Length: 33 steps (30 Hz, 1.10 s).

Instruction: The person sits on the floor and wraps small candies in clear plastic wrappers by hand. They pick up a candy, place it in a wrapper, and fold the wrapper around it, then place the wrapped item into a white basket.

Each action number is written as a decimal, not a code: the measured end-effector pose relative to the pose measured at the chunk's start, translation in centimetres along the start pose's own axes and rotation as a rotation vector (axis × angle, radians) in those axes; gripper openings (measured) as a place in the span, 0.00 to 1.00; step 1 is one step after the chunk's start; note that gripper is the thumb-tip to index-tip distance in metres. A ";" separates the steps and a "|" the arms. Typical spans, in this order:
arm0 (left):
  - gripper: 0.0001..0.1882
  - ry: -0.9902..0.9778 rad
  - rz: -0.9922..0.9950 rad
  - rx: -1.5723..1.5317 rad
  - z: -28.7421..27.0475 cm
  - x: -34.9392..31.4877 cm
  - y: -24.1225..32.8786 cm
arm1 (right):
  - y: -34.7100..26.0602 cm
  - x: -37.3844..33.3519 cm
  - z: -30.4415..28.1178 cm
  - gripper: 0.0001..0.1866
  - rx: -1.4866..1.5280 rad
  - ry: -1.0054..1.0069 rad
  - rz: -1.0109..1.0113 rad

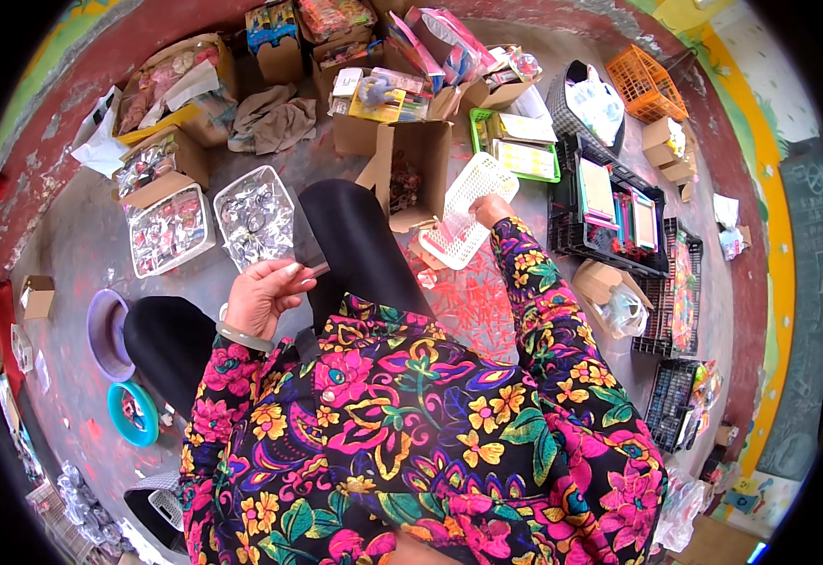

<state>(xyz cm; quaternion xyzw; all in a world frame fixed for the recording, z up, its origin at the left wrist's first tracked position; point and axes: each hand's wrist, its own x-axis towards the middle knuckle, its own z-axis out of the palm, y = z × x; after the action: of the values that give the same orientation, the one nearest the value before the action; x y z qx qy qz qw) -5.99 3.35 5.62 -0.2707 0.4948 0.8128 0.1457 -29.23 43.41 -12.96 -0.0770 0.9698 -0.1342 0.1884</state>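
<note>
My left hand (266, 294) is pinched on a small clear plastic bag (310, 247), raised beside my knee. My right hand (492, 209) is at the right side of a white perforated basket (494, 174), its fingers curled. Whatever those fingers hold, if anything, is hidden. Something pale pink (453, 226) shows in the near part of this basket. On the floor left of my knee, a white tray (273, 175) holds several small packaged items. A second white tray (135, 247) of packaged pieces stands farther left.
An open cardboard box (423, 155) stands beyond my knee. To the right are a green tray (480, 132) and black crates (562, 247). Red scraps (473, 306) litter the floor. A purple basin (99, 344) and teal bowl (121, 428) sit at left.
</note>
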 end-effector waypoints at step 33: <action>0.08 0.205 0.392 -0.053 -2.5 -4.6 -0.6 | -33.4 -17.0 -6.0 0.09 1.164 -0.693 -0.327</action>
<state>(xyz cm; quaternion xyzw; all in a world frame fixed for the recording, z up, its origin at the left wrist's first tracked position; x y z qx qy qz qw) -1.20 1.57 6.98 -0.2544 0.5286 0.8065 -0.0735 -12.63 16.38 7.97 -0.1469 0.6001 -0.6266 0.4751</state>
